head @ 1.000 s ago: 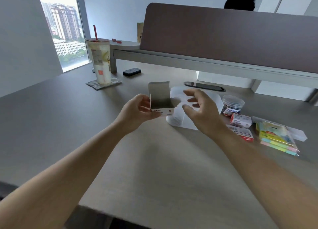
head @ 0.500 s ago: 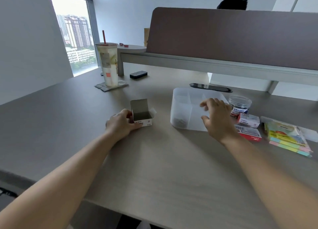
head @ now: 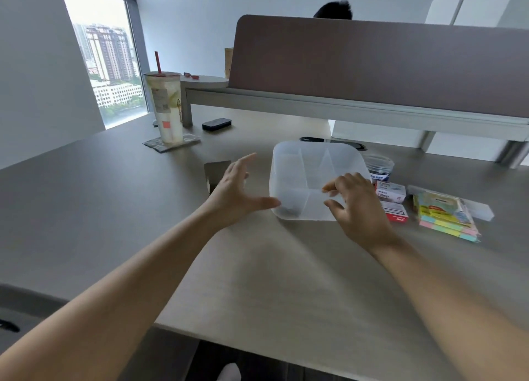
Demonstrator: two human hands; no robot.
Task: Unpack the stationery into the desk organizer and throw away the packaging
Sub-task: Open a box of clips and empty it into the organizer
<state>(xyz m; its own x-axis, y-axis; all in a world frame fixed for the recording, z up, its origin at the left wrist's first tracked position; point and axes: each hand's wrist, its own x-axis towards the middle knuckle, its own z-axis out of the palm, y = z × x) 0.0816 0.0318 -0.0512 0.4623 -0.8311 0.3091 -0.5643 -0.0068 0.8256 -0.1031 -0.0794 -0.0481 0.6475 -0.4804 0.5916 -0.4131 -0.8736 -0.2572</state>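
Note:
The desk organizer (head: pixel 315 163), a translucent white tray with dividers, lies in the middle of the desk and looks tipped toward me. My right hand (head: pixel 359 206) rests on its near right part, thumb and fingertips pinched at a divider. My left hand (head: pixel 236 192) is spread open, its thumb touching the organizer's near left corner. Behind that hand stands the small cardboard box (head: pixel 216 169) with its flap up, partly hidden. Something dark and blurred lies in the near left compartment. Right of the organizer are a clear jar of clips (head: pixel 379 166), two small red-and-white boxes (head: pixel 391 192) and a sticky-note pack (head: pixel 446 219).
A tall drink cup (head: pixel 166 106) with a straw stands on a napkin at the back left, next to a small black object (head: pixel 216 124). A brown partition (head: pixel 372 66) with a shelf rail closes the far side; a person's head shows behind it. A clear case (head: pixel 482 210) lies at the far right.
My left hand set the small open box down on the desk, let go and moved right to the organizer's corner. My right hand stayed at the organizer and closed on its near part.

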